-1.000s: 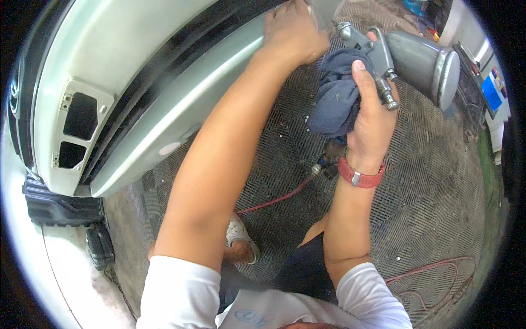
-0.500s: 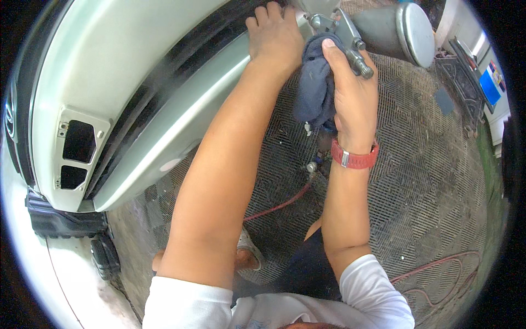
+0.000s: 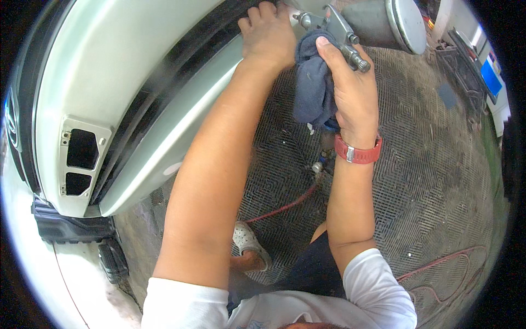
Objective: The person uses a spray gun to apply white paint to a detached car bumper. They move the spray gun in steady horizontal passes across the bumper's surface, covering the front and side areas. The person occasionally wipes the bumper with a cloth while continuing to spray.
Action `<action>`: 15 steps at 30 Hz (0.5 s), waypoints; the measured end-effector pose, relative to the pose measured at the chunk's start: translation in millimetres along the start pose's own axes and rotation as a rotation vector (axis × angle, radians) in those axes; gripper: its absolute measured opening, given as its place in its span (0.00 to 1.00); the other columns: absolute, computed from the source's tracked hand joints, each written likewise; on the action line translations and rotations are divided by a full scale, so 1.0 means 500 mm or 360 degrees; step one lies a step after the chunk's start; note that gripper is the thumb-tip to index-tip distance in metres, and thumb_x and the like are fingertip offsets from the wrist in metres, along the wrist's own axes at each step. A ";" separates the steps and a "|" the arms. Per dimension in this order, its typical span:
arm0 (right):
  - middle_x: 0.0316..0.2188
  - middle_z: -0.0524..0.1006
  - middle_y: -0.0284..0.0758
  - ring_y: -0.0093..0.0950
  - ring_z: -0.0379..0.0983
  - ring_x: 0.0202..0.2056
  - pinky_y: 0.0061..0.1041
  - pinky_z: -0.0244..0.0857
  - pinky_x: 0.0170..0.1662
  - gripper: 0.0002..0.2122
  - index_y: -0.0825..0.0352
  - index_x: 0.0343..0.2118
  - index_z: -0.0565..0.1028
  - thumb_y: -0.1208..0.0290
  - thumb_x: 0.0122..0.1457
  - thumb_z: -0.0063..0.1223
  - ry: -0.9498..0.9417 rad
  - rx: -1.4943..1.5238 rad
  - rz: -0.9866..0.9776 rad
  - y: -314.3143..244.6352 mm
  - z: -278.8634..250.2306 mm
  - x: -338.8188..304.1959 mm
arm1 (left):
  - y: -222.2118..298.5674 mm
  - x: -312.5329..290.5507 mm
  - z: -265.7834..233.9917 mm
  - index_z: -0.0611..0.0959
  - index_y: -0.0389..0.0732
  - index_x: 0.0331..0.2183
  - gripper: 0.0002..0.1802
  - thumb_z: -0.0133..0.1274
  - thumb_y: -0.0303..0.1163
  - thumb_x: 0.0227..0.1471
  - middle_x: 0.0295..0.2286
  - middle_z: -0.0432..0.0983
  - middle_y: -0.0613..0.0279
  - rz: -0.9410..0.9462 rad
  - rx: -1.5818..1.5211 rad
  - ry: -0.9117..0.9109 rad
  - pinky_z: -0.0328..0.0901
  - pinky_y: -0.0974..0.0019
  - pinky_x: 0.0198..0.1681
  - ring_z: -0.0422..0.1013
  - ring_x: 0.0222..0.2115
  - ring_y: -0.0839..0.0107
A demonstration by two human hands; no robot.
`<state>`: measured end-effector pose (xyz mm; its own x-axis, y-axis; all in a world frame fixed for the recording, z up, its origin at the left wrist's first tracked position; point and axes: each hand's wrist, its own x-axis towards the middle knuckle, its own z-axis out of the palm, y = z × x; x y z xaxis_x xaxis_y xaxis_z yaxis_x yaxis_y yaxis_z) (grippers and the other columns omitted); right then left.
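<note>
My right hand (image 3: 353, 88) grips a metal paint spray gun (image 3: 334, 33), with a folded dark blue cloth (image 3: 313, 82) pressed against it under my thumb. The gun's large grey cup (image 3: 378, 24) sits on the far right side of it. My left hand (image 3: 268, 35) rests on the far end of a pale car bumper (image 3: 219, 82), at the edge of its black recess. Its fingers are a little apart; the fingertips reach the upper rim of the view, and what lies under the palm is hidden. The gun's front end points close beside my left hand.
The pale bumper has two rectangular openings (image 3: 82, 148) at its near left end. A red air hose (image 3: 285, 208) with a metal fitting (image 3: 316, 167) runs below my hands over the ribbed floor mat (image 3: 427, 164). Black plastic parts (image 3: 71, 225) lie at left. A dark panel (image 3: 466, 71) stands at right.
The whole view has shifted slightly, so the bumper and floor appear a bit lower and to the right. My left hand appears slightly farther left; the right keeps its grip on the gun and cloth.
</note>
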<state>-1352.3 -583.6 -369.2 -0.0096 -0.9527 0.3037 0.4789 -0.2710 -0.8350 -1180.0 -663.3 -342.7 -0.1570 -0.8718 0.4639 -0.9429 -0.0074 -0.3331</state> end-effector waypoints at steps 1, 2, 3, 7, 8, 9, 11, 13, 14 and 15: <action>0.42 0.85 0.27 0.17 0.76 0.41 0.22 0.70 0.47 0.16 0.71 0.55 0.83 0.68 0.70 0.64 0.0004 -0.0024 0.0010 0.000 -0.001 -0.003 | -0.003 0.000 0.004 0.75 0.43 0.65 0.45 0.71 0.27 0.45 0.60 0.70 0.46 -0.0005 0.0019 0.0003 0.65 0.35 0.58 0.67 0.60 0.42; 0.43 0.85 0.27 0.17 0.76 0.41 0.23 0.71 0.48 0.16 0.71 0.55 0.83 0.68 0.70 0.64 -0.0001 0.0022 -0.0017 -0.004 0.000 -0.005 | -0.001 0.004 0.008 0.75 0.43 0.66 0.45 0.71 0.27 0.45 0.60 0.70 0.46 -0.0015 0.0040 0.0005 0.65 0.35 0.58 0.67 0.60 0.42; 0.43 0.86 0.28 0.18 0.77 0.42 0.23 0.71 0.48 0.16 0.71 0.55 0.83 0.68 0.70 0.64 -0.0006 0.0067 -0.0044 -0.005 0.006 -0.008 | 0.001 0.006 0.012 0.74 0.43 0.66 0.45 0.71 0.27 0.45 0.60 0.70 0.46 -0.0025 0.0060 0.0006 0.65 0.36 0.58 0.67 0.60 0.42; 0.47 0.86 0.30 0.20 0.78 0.46 0.24 0.71 0.53 0.17 0.70 0.57 0.83 0.68 0.70 0.63 -0.0062 0.0072 -0.0014 0.002 0.013 -0.019 | -0.016 0.006 0.041 0.72 0.45 0.68 0.45 0.69 0.30 0.50 0.60 0.71 0.47 -0.0028 -0.0014 0.0093 0.65 0.37 0.58 0.68 0.60 0.42; 0.48 0.86 0.30 0.20 0.78 0.47 0.24 0.71 0.54 0.17 0.70 0.58 0.82 0.68 0.70 0.63 -0.0065 0.0057 -0.0019 0.002 0.014 -0.018 | -0.018 0.005 0.037 0.72 0.47 0.69 0.43 0.67 0.32 0.53 0.60 0.71 0.47 0.0012 -0.0026 0.0067 0.64 0.37 0.59 0.67 0.60 0.42; 0.49 0.86 0.30 0.20 0.78 0.48 0.24 0.71 0.55 0.18 0.70 0.59 0.82 0.69 0.70 0.63 -0.0080 0.0032 -0.0048 0.003 0.012 -0.017 | -0.021 0.003 0.033 0.72 0.48 0.69 0.42 0.66 0.34 0.55 0.60 0.71 0.47 0.0051 -0.0038 0.0042 0.64 0.38 0.59 0.67 0.60 0.42; 0.48 0.86 0.30 0.19 0.78 0.47 0.24 0.71 0.53 0.17 0.70 0.59 0.82 0.68 0.70 0.63 -0.0098 0.0037 -0.0058 0.005 0.012 -0.021 | -0.030 0.002 0.029 0.72 0.51 0.69 0.39 0.63 0.38 0.59 0.61 0.71 0.48 0.0059 -0.0027 0.0002 0.64 0.38 0.60 0.67 0.61 0.43; 0.47 0.86 0.29 0.19 0.78 0.46 0.23 0.72 0.52 0.17 0.70 0.59 0.82 0.68 0.70 0.63 -0.0112 0.0047 -0.0042 -0.001 0.023 -0.029 | -0.046 0.006 0.028 0.73 0.53 0.69 0.37 0.61 0.42 0.61 0.61 0.71 0.48 -0.0004 0.0023 -0.0028 0.63 0.37 0.60 0.66 0.62 0.43; 0.47 0.86 0.29 0.18 0.78 0.45 0.23 0.72 0.51 0.17 0.70 0.58 0.82 0.68 0.70 0.63 -0.0090 -0.0001 -0.0032 -0.007 0.013 -0.028 | -0.028 0.012 0.010 0.71 0.50 0.71 0.41 0.63 0.44 0.60 0.63 0.69 0.45 -0.0053 -0.0061 -0.0130 0.61 0.39 0.63 0.64 0.64 0.43; 0.47 0.86 0.29 0.18 0.78 0.45 0.23 0.72 0.51 0.17 0.70 0.58 0.82 0.68 0.70 0.63 -0.0071 -0.0034 -0.0008 -0.005 0.006 -0.030 | -0.014 0.006 -0.020 0.69 0.47 0.72 0.45 0.65 0.47 0.58 0.65 0.67 0.42 -0.0104 -0.0132 -0.0246 0.58 0.41 0.67 0.62 0.67 0.42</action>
<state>-1350.6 -568.1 -370.3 0.0273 -0.9444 0.3276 0.4601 -0.2791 -0.8429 -1176.9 -660.9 -330.8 -0.0534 -0.9359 0.3483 -0.9716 -0.0318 -0.2344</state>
